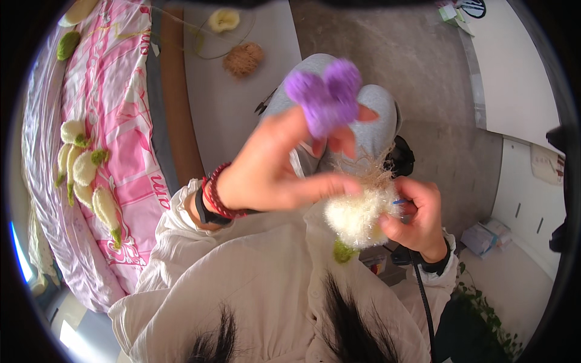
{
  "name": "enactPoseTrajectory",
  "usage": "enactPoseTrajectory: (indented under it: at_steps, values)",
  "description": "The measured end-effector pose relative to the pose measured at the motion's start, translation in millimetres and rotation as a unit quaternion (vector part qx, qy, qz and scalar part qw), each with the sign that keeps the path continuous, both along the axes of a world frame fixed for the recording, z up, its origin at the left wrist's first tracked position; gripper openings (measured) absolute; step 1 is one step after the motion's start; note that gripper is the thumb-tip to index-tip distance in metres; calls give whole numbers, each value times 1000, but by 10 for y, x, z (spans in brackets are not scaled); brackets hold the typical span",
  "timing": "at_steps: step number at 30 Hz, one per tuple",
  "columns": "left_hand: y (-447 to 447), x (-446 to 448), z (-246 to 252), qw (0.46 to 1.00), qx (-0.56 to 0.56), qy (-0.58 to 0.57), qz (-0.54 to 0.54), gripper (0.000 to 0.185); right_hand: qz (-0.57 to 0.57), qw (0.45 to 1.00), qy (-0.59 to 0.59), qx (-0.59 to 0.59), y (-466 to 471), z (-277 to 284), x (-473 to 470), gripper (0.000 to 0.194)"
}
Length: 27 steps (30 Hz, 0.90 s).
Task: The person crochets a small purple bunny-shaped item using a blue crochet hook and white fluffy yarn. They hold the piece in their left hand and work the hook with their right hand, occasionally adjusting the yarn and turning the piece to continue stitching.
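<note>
My left hand (268, 168) is blurred and carries a purple fuzzy piece with two rounded lobes (329, 97) on or between its fingers; exactly how it sits there cannot be told. The left thumb stretches apart from the fingers to the top of a fluffy cream-white yarn piece (352, 218). Holding that piece from the right side is my right hand (415, 218), with a small blue object (399, 202) showing by its fingers. Loose beige strands (370, 168) stick out at the top, and a green fuzzy tip (344, 252) hangs below.
Over my left forearm's side lies a bed with pink patterned bedding (131, 159), bearing several cream-and-green fuzzy pieces (86, 168). On a grey surface (213, 113) rest a brown yarn tangle (243, 59), a pale yellow piece (224, 20) and dark-tipped scissors (263, 105). White furniture (517, 63) stands right.
</note>
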<state>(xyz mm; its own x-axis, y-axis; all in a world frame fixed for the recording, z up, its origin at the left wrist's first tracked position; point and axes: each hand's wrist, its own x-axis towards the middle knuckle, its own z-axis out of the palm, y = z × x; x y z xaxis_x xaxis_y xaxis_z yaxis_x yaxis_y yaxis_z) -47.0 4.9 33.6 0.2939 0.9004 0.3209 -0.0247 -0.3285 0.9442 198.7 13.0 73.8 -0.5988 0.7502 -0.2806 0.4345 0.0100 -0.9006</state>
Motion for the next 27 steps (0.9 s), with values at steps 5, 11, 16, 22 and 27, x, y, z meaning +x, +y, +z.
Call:
enactPoseTrajectory:
  at_steps: [5,11,16,22,27]
  values:
    - [-94,172,-33,997,-35,-65,-14,42,-9,999,21,32,-35,-38,-55,28]
    - [-140,363,-194,932,-155,-317,-80,38,33,995,27,88,-41,-42,-56,34]
    - [-245,531,-224,903,-229,-356,-76,41,-91,993,69,-4,-164,-70,-140,29]
    - [-308,534,-238,861,-267,-427,-71,42,-66,985,93,130,-206,-135,-133,19]
    - [-287,598,-295,818,-265,-500,-102,42,-64,979,149,123,-238,-211,-118,20]
